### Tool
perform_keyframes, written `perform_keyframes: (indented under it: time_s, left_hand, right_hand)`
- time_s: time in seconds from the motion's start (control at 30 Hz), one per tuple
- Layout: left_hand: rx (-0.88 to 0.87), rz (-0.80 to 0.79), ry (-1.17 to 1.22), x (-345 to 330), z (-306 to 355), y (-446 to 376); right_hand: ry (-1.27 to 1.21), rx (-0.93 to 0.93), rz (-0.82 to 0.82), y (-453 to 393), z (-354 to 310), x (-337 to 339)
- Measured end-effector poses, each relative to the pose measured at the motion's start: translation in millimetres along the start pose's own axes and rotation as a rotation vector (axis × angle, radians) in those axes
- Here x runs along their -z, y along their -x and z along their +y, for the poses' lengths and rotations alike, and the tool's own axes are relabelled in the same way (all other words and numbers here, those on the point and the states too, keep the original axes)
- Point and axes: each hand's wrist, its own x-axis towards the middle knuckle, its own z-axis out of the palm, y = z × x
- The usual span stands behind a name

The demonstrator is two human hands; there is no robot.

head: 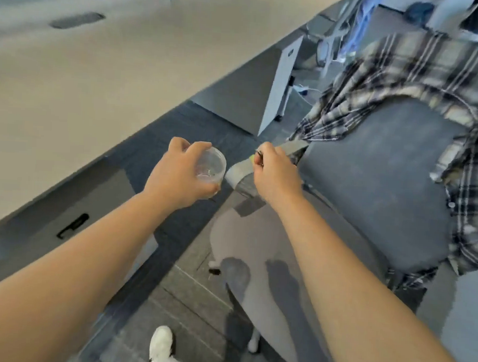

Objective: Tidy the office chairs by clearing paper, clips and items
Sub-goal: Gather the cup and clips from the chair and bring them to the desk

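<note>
My left hand (177, 175) grips a small clear plastic cup (212, 165) with a few small clips lying in its bottom. Just right of it, my right hand (274, 171) is curled, pinching small dark metal clips (259, 157) between thumb and fingers, a short gap from the cup's rim. Both hands hover over the floor, left of the grey office chair seat (375, 193). A plaid shirt (420, 71) hangs over that chair's backrest and down its right side. The chair's grey armrest (239, 171) sits just under my right hand.
A long beige desk (85, 84) runs along the left, with a grey drawer unit (72, 222) under it. A white desk leg panel (282, 80) and cables stand behind the chair. A small dark object (214, 271) lies on the carpet by the chair base. My white shoe (162, 345) shows below.
</note>
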Motion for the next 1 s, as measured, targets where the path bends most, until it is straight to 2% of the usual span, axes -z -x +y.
perform_keyframes:
  time_s: [0.2,0.47,0.77,1.0]
  left_hand:
    - [0.222,0.217,0.051,98.4,-94.3,72.2]
    - [0.474,0.407,0.030,213.6,-243.6,173.6]
    - [0.653,0.443,-0.029,317.0,-392.4,251.5]
    - [0.673,0.463,-0.005,363.3,-467.6,229.5]
  right_hand:
    - [-0.023,0.287,-0.111,10.5,-144.7,-36.7]
    - [-0.073,0.583,-0.230,55.0,-348.3,-109.8]
    - [-0.072,0.669,-0.302,90.2,-528.1,-194.3]
    - [-0.055,0.705,-0.297,52.8,-613.2,-234.3]
